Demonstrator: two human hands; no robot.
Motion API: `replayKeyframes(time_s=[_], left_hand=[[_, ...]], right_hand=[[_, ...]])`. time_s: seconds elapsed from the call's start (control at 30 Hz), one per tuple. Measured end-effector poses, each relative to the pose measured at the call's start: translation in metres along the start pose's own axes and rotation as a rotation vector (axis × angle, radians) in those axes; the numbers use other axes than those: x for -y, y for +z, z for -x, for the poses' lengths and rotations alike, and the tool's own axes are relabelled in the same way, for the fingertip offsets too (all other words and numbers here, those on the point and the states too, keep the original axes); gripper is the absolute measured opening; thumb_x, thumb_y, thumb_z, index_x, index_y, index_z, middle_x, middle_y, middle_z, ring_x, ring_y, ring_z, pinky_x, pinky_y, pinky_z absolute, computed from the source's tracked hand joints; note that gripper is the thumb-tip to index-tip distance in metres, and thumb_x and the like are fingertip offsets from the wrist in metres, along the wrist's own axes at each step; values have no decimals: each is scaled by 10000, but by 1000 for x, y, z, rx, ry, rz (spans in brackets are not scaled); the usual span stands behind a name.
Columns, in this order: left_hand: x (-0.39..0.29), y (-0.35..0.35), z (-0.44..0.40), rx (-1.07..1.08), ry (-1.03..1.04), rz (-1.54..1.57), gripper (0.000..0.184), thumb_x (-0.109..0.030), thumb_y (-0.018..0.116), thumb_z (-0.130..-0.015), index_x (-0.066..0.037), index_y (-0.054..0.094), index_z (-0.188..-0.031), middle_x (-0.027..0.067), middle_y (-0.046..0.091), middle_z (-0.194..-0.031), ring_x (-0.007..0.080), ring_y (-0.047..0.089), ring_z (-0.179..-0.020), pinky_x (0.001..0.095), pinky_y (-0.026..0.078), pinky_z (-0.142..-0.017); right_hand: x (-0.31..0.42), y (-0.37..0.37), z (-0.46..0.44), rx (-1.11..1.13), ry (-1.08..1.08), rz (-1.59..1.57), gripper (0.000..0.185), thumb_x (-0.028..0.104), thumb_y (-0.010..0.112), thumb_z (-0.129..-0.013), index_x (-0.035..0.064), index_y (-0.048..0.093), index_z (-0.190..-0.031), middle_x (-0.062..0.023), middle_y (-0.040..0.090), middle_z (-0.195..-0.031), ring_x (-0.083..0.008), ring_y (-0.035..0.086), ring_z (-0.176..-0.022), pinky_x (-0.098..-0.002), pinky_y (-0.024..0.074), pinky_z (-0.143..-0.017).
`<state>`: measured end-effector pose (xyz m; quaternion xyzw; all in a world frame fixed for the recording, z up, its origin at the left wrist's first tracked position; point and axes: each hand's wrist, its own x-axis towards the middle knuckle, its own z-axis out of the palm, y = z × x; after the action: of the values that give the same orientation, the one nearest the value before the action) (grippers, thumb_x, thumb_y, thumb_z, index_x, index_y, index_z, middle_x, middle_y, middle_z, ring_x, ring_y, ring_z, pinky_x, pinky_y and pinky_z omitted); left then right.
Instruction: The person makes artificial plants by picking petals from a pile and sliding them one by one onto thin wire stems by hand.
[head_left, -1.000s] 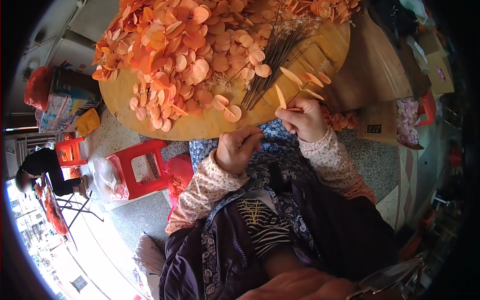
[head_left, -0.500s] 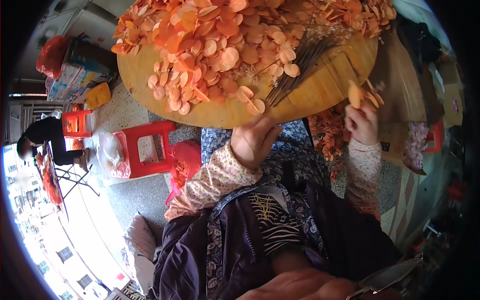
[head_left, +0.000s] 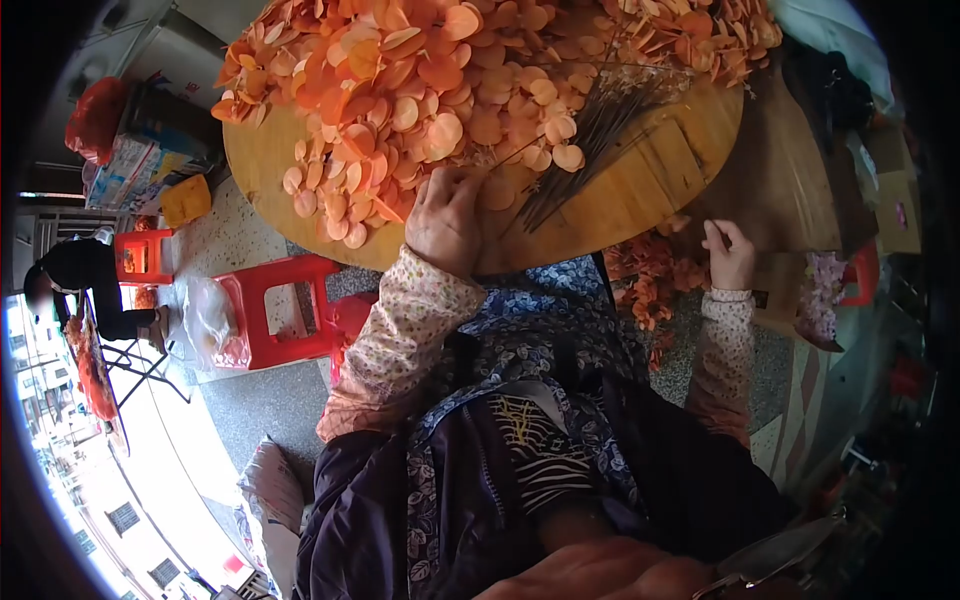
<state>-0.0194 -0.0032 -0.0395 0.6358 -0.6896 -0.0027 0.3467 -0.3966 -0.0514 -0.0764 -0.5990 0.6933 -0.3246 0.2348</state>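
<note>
A large heap of orange round-leaved sprigs [head_left: 430, 100] covers much of the round wooden table [head_left: 640, 190]. Over the heap's near edge is my left hand [head_left: 444, 222], its fingers bent and pressed together among the leaves; what they pinch is hidden. Dark thin stems [head_left: 575, 165] lie to the right of it. My right hand [head_left: 730, 256] is off the table's right edge, fingers loosely curled and apart, holding nothing. A small orange sprig [head_left: 674, 224] shows just left of it, above more orange leaves [head_left: 650, 280] below the table edge.
A red stool [head_left: 262, 312] with a plastic bag [head_left: 208, 318] stands at left. Beyond it, a person in dark clothes [head_left: 80, 270] sits by a narrow table. A brown board [head_left: 785, 170] and cardboard boxes [head_left: 893, 190] are at right.
My left hand has moved up from the table's near edge onto the heap. My right hand moved out to the right and has let go of its orange sprig.
</note>
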Motion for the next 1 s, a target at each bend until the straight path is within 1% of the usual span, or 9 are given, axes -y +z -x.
replayKeyframes(time_s=[0.03,0.1,0.2,0.23,0.37,0.7,0.87,0.93,1.0], left_hand=[[-5,0,-2,4,3,2,229,-54,588,-727,-70,619,-953,99,547,-941,304,560,-863,383,483,-743],[-20,0,-3,-57,31,46,243,-48,596,-712,-50,613,-955,106,547,-926,305,550,-843,385,475,-732],[-35,9,3,9,141,138,264,-26,634,-719,-11,612,-981,135,556,-933,313,560,-820,378,474,-725],[-41,7,3,69,155,152,256,-38,639,-729,2,605,-980,139,551,-942,315,552,-823,377,467,-737],[-47,11,8,76,159,132,265,-61,656,-724,5,604,-976,139,546,-937,315,541,-836,381,462,-748],[-57,12,15,51,217,150,285,-99,669,-720,-24,616,-991,117,555,-957,285,540,-828,380,456,-719],[-70,23,27,149,384,153,356,-121,696,-667,-56,640,-1012,82,564,-1004,237,538,-859,356,439,-696],[-65,25,27,125,415,102,370,-103,676,-644,-46,645,-1008,79,560,-1004,235,537,-879,355,437,-708],[-63,23,27,134,396,117,380,-73,640,-631,-37,646,-1009,80,558,-1007,233,539,-886,355,436,-715]], right_hand=[[37,3,7,-36,-64,-99,131,121,632,-829,-6,622,-857,-99,631,-761,-121,620,-722,-246,459,-598],[69,15,6,-91,-439,-97,83,66,621,-829,-8,622,-867,-91,628,-778,-126,616,-720,-243,459,-602],[111,39,-5,-37,-753,72,155,33,590,-807,9,618,-957,-126,621,-966,-290,619,-814,-338,499,-694],[116,48,-6,25,-716,81,207,55,575,-806,32,615,-1007,-101,604,-1053,-299,591,-907,-370,476,-778],[125,65,-9,68,-793,327,225,94,562,-812,30,617,-1021,-84,570,-1128,-282,515,-1051,-393,401,-887],[92,54,19,27,-780,193,286,93,606,-798,-13,600,-1064,-109,560,-1161,-312,492,-1118,-399,393,-920],[96,66,35,-165,-710,174,314,126,611,-826,-15,577,-1105,-132,512,-1228,-330,454,-1170,-403,384,-935],[94,68,49,-208,-667,16,286,136,608,-835,-19,583,-1073,-151,477,-1248,-282,494,-1111,-371,419,-880],[71,70,67,-235,-400,-326,187,145,585,-866,-8,600,-972,-132,577,-1064,-188,581,-871,-291,463,-696]])
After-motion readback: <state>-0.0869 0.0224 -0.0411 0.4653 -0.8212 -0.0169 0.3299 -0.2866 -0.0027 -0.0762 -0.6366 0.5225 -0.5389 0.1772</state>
